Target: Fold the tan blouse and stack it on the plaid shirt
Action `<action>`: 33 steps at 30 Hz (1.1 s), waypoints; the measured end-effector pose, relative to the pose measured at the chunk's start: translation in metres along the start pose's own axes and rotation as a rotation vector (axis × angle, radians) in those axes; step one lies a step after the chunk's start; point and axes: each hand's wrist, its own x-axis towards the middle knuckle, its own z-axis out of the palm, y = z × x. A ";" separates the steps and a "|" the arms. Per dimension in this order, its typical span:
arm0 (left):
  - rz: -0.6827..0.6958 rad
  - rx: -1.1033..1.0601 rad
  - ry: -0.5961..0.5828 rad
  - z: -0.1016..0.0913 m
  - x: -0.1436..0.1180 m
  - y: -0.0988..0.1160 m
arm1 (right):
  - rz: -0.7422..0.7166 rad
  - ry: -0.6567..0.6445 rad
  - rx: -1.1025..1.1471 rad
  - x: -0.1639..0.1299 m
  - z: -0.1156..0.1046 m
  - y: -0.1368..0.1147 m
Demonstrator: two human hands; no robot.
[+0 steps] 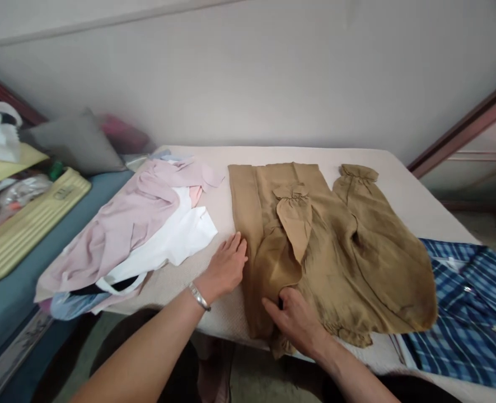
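Tan blouse point(336, 252): spread flat mid-table point(399, 184), one sleeve folded across its front, the other lying out to the right. My left hand point(226, 266): fingers straight and together, flat on the table, tips touching the blouse's left edge, holding nothing. My right hand point(292, 319): fingers curled, pressing on the lower hem; whether cloth is pinched, I cannot tell. Pink and white clothes pile point(139, 235): left. Blue plaid shirt point(470, 308): right.
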 end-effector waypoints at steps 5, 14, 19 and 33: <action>-0.023 -0.057 0.034 -0.011 0.009 -0.017 | 0.154 0.017 0.861 -0.009 0.015 0.003; -0.010 -0.090 0.054 -0.014 0.008 -0.019 | 0.230 -0.154 1.243 -0.002 0.029 -0.010; -0.019 -0.092 0.047 -0.011 0.009 -0.021 | 0.225 -0.169 1.273 -0.005 0.029 -0.007; 0.005 0.090 0.127 0.024 0.010 -0.014 | 0.266 -0.139 1.021 -0.017 0.023 0.006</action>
